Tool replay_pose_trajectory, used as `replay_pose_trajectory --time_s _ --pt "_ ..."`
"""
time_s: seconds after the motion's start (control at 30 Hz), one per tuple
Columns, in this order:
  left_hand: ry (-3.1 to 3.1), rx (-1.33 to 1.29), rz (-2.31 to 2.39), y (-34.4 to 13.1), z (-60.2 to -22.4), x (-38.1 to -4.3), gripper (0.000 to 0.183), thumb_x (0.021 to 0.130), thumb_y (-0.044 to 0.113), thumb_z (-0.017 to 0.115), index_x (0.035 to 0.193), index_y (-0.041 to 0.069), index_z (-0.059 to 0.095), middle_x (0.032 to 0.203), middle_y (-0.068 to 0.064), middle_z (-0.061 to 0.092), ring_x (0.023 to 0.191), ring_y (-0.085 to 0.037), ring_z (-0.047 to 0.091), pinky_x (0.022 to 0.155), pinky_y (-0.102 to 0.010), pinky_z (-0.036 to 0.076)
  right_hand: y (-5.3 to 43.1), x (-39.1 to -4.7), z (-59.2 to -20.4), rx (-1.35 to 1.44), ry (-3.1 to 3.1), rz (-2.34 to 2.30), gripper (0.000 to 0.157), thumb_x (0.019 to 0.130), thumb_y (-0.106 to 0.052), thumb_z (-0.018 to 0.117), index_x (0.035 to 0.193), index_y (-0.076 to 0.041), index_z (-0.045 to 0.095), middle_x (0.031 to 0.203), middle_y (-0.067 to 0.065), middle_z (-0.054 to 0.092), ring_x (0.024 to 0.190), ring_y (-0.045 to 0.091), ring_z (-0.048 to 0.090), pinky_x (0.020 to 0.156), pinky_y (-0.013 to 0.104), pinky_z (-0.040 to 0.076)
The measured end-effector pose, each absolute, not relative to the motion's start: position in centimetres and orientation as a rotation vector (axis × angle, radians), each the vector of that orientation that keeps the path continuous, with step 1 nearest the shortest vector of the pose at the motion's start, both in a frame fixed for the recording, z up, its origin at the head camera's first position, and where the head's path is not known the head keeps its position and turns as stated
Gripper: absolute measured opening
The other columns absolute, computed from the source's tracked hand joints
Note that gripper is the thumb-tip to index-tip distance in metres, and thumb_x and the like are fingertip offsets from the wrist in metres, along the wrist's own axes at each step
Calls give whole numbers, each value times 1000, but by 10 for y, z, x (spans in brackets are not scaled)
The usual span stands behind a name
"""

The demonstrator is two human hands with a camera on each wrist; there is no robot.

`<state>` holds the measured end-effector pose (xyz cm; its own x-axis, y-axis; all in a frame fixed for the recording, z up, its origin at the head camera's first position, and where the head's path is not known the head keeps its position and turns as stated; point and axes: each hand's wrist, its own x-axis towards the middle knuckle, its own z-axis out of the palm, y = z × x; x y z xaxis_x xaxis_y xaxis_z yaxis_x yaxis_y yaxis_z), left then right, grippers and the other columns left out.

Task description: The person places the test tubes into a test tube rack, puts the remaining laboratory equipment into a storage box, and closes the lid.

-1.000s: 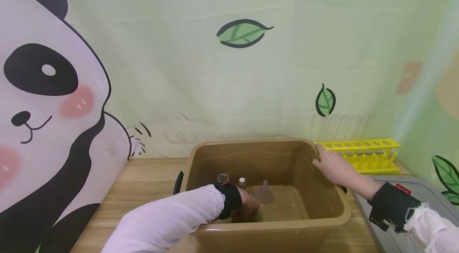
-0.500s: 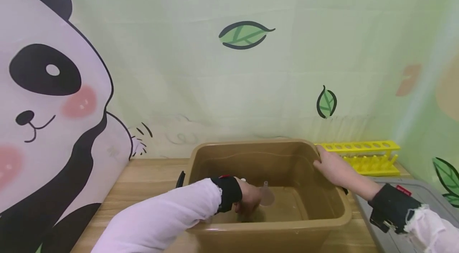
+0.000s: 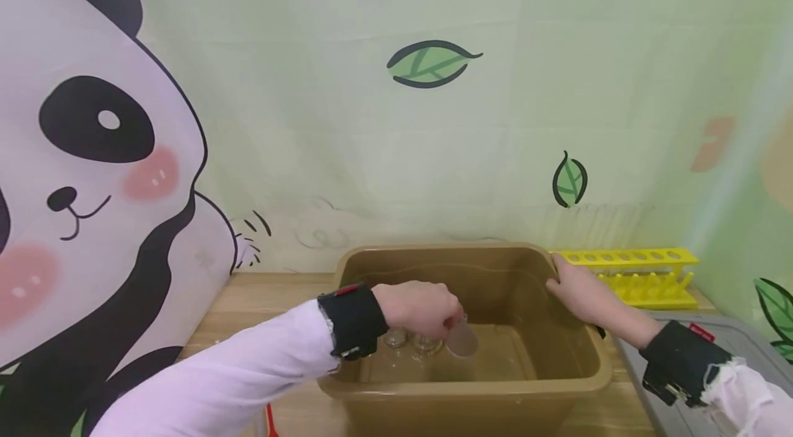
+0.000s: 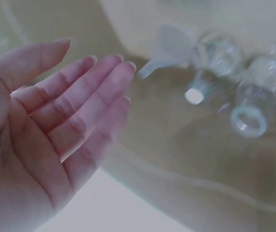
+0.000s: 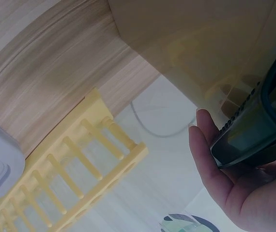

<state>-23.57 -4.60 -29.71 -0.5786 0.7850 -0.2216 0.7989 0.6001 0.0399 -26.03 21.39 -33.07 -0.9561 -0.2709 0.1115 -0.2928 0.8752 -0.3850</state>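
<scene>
My left hand is over the inside of a brown plastic bin, overlapping a translucent funnel in the head view. The left wrist view shows that palm with extended fingers and nothing held, the funnel lying past the fingertips. Beside the funnel are a round glass flask with a white-looking mouth and another clear glass vessel. My right hand grips the bin's right rim; in the right wrist view its fingers and thumb are around the black handle there.
Behind the right hand stands a yellow test tube rack with clear tubes. A grey lid lies on the wooden table at the right. Part of a red stick shows at the front left. A panda-print cloth hangs behind.
My left hand has risen from low in the bin and moved slightly right, toward the funnel. The glassware beneath it shows more now. The right hand stays on the rim.
</scene>
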Motion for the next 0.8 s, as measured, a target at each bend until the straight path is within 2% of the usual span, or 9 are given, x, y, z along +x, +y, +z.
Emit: replay_pose_trajectory --time_s 0.2,0.47,0.63,0.8 --pt "2818 1356 28 -75 -274 -214 13 85 19 63 75 17 54 65 11 47 59 -4 45 51 -21 38 216 -262 -332 459 -2992 623 38 87 -5 46 116 18 37 87 21 55 70 23 52 60 40 46" --pt "3123 1346 417 -131 -264 -195 7 82 11 65 76 13 60 65 10 54 51 -1 44 45 -20 37 218 -263 -332 453 -2982 634 38 88 -6 46 117 17 37 86 20 55 69 23 52 60 39 46" --pt "3307 1013 636 -165 -265 -180 5 82 8 64 77 10 63 59 10 50 45 -2 39 40 -21 35 218 -263 -332 438 -2995 660 35 88 -6 45 116 14 39 83 16 54 68 22 52 57 36 47" --pt "3378 543 842 -197 -283 -166 8 84 7 61 76 9 62 54 9 48 43 -6 42 40 -25 35 217 -263 -332 436 -3007 653 37 88 -6 45 118 15 37 86 18 54 70 22 52 59 38 47"
